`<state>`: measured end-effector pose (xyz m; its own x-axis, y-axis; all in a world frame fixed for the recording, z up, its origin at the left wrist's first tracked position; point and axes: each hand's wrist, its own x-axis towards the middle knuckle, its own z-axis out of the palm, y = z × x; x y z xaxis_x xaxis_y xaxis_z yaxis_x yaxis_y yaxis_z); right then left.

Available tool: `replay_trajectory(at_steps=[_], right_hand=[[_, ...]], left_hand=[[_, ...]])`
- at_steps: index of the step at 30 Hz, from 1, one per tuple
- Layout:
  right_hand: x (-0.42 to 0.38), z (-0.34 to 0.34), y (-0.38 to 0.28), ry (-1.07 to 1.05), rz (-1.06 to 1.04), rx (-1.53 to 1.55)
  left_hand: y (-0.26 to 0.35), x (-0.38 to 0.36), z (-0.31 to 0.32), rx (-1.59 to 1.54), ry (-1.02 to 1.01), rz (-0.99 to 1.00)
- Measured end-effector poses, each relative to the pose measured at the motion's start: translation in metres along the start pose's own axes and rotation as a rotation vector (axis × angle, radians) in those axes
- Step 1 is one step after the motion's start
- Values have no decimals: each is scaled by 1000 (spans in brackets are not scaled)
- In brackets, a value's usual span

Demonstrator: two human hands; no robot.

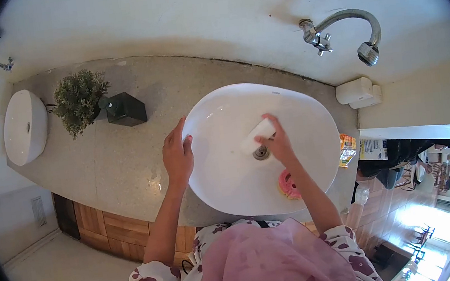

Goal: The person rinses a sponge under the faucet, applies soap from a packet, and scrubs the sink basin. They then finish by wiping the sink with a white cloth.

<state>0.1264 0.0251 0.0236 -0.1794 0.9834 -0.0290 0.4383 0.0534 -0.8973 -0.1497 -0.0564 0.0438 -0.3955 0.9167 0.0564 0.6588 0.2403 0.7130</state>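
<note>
Inside the white oval wash basin (225,190), my right hand (277,143) is closed on a white block-shaped thing (260,130) just above the metal drain (261,153). Blur hides whether it is a sponge or soap. My left hand (177,152) rests against the basin's left rim, thumb apart from the fingers. A pink and yellow round scrubber (288,184) lies in the basin's lower right, partly behind my right forearm.
A curved wall tap (355,14) reaches out at upper right. On the grey counter (143,155) are a dark green bottle (127,110), a bushy plant (79,99) and a second basin (25,127). An orange packet (346,150) sits beside the right rim, white rolls (355,91) behind.
</note>
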Motion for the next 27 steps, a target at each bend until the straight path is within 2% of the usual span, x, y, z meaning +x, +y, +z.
replay_trajectory(at_steps=[2, 4, 6, 7, 8, 10, 14, 16, 17, 18, 20, 24, 26, 27], right_hand=[[-16, 3, -19, -256, 260, 49], [-8, 0, -5, -244, 215, 11], [7, -1, 7, 29, 39, 35], [6, -6, -4, 32, 119, 187], [2, -2, -3, 32, 118, 187], [-12, 3, -5, -114, 118, -17], [-14, 2, -19, -187, 199, 3], [-2, -3, -10, 25, 124, 154], [-1, -1, 7, 60, 86, 183], [-7, 1, 4, 60, 84, 183], [-24, 5, -11, -124, 216, 90], [-22, 0, -19, -157, 256, 77], [-9, -4, -3, 69, 123, 180], [-10, -1, -7, 85, 142, 231]], left_hand=[[0, 1, 0, -3, 2, 3], [1, 1, 0, -1, 3, 2], [6, 0, -3, -7, -6, -24], [5, -1, -3, -5, -8, -26], [4, -1, -2, 9, -6, -21], [5, 1, -1, 20, -3, -9], [4, 2, -1, -17, 16, 15], [4, -1, -2, -12, 11, 4], [5, -1, -2, -4, 11, 3], [6, 1, -2, 3, 12, 5], [2, 1, 0, 8, 17, 17], [0, 0, 2, 26, 35, 54], [4, -1, -2, 15, 20, 32], [6, 0, -3, 0, 13, 15]])
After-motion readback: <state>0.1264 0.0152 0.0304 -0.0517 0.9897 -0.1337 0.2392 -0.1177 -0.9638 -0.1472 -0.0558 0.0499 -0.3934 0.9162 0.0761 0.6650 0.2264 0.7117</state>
